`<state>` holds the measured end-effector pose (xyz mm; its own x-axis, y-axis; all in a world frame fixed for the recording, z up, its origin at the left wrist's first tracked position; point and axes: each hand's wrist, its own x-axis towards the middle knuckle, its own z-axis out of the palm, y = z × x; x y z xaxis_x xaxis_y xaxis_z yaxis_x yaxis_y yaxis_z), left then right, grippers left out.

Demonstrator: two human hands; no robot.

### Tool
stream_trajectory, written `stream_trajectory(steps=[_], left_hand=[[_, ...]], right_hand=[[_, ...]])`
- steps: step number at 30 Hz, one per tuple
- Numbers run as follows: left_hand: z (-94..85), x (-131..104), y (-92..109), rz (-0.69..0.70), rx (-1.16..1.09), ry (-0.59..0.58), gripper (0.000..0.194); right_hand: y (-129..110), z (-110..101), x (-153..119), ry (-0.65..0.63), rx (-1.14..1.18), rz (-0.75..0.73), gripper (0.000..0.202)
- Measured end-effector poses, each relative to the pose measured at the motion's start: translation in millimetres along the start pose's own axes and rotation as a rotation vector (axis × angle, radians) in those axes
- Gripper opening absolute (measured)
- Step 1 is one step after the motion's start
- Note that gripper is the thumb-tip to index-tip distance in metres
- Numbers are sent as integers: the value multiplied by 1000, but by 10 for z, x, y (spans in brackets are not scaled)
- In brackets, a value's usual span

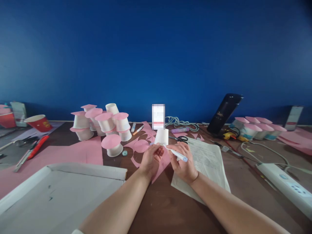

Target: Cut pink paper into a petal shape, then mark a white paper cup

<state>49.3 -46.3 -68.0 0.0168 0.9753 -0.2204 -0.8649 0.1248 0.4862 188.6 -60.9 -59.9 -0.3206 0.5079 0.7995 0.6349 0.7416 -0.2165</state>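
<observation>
At the middle of the desk, a white paper cup (pixel 162 136) is in my left hand (pixel 152 157), whose fingers are curled at the cup's near end. My right hand (pixel 182 159) grips a white pen with a pale blue end (pixel 179 154), its tip pointing at the cup. The fingers cover part of the cup, so I cannot see exactly where the pen meets it. Pink paper scraps (pixel 140 146) lie just beyond and under my hands. Black-handled scissors (pixel 182 139) rest behind my right hand.
White cups with pink paper tops (pixel 104 120) are stacked at left, and more topped cups (pixel 260 128) stand at right. A white box lid (pixel 87 167), a red-handled cutter (pixel 37 148), a printed sheet (pixel 207 156), a black bottle (pixel 224 112) and a power strip (pixel 287 182) surround the hands.
</observation>
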Motion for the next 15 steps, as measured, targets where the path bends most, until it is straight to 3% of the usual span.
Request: stream_trajectory(steps=[8,15], left_hand=[[22,-11,26,-4,-39,61,7],[27,5,47,12,-121,-9,10]], right_hand=[[-19,-14,-1,127,65,130,17],[72,57,50,133,552,737,29]])
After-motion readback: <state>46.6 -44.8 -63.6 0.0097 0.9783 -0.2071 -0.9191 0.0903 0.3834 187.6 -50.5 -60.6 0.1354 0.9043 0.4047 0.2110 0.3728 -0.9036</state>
